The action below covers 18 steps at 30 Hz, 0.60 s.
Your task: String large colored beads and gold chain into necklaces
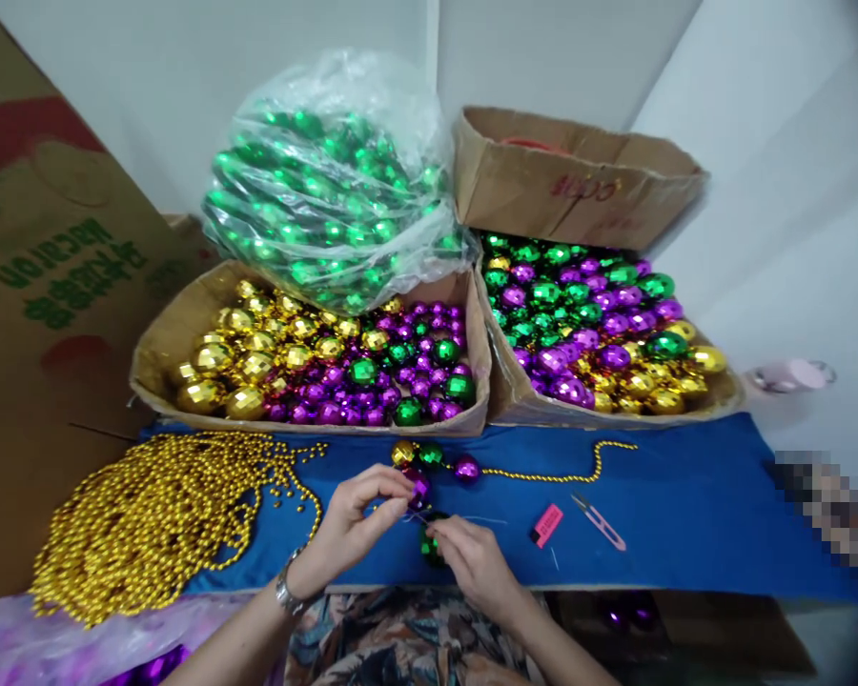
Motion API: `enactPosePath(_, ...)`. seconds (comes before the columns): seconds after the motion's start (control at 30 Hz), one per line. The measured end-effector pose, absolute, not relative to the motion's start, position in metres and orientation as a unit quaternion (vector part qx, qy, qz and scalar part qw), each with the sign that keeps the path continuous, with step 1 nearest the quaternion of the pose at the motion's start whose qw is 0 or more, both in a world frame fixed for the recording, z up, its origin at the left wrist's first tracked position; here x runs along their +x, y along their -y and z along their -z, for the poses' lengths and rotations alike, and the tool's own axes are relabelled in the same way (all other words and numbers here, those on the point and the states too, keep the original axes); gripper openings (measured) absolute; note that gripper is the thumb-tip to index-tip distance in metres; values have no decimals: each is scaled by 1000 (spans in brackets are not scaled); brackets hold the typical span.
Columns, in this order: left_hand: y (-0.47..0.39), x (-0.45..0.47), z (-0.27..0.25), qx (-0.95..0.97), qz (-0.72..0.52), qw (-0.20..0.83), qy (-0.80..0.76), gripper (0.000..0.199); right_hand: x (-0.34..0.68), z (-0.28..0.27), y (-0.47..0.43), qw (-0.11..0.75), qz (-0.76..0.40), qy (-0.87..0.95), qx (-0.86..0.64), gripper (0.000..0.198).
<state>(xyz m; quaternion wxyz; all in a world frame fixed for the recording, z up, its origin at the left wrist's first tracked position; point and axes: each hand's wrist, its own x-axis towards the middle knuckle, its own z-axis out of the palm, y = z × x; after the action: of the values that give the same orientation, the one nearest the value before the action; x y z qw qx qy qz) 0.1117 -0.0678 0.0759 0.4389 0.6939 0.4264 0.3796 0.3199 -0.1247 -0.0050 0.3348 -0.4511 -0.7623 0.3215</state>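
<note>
My left hand [370, 514] is closed in a pinch at a shiny purple faceted ball [419, 488]. A thin pale thread [487, 520] runs by the fingertips of both hands. My right hand [476, 562] has its fingers pinched together on the thread, over a green ball [429, 545] that they partly cover. Just beyond my hands lie a gold ball [402, 453], another green ball [430, 454] and a second purple ball [466, 468]. From that purple ball a gold bead chain [543, 476] stretches right across the blue cloth [693, 505].
A heap of gold bead strands [150, 519] spreads at the left. Thread snips [601, 522] and a pink block [546, 525] lie to the right. Behind stand two boxes of balls, a left carton [143, 367] and a right carton [497, 395], with a clear bag of green balls [329, 200] above.
</note>
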Motion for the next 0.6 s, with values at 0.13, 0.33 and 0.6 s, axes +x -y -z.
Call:
enactPosePath(0.13, 2, 66, -94, 766, -317, 242, -505, 28, 321, 7, 126, 370, -354, 731, -451, 31)
enactPosePath(0.33, -92, -58, -87, 665, 113, 19, -738, 55, 320, 9, 127, 389, -328, 735, -448, 25)
enactPosePath(0.6, -105, -93, -72, 666, 132, 77, -730, 71, 316, 1, 125, 366, -330, 739, -460, 28)
